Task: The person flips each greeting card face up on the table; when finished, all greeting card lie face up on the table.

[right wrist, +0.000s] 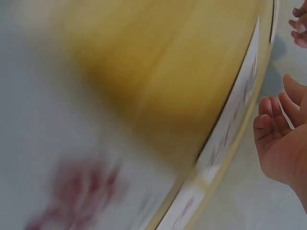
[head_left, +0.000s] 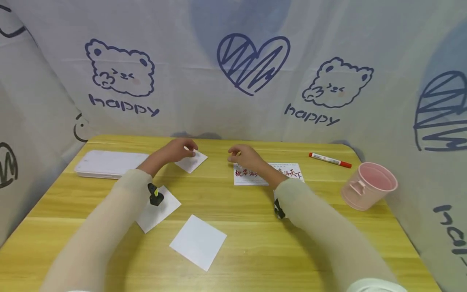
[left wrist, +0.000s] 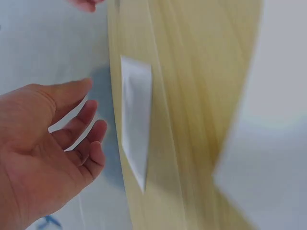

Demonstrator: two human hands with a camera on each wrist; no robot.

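Observation:
My left hand (head_left: pixel 178 150) is over a small white paper square (head_left: pixel 191 163) near the table's back edge. In the left wrist view its fingers are loosely bent, with a gap between them and the paper (left wrist: pixel 136 122). Facing it from the right, my right hand (head_left: pixel 249 157) hovers by the white cards (head_left: pixel 249 178) printed with red characters. The right wrist view shows that hand (right wrist: pixel 284 143) with bent fingers and nothing in them. My right forearm partly hides the cards. A blurred card with red writing (right wrist: pixel 86 187) lies close to that camera.
Two more white paper squares lie nearer me, one (head_left: pixel 164 211) partly under my left sleeve, the other (head_left: pixel 198 242) in front. A flat white case (head_left: pixel 106 162) is at back left. At right are a red-capped marker (head_left: pixel 328 159) and a pink cup (head_left: pixel 359 194). Printed cloth hangs behind.

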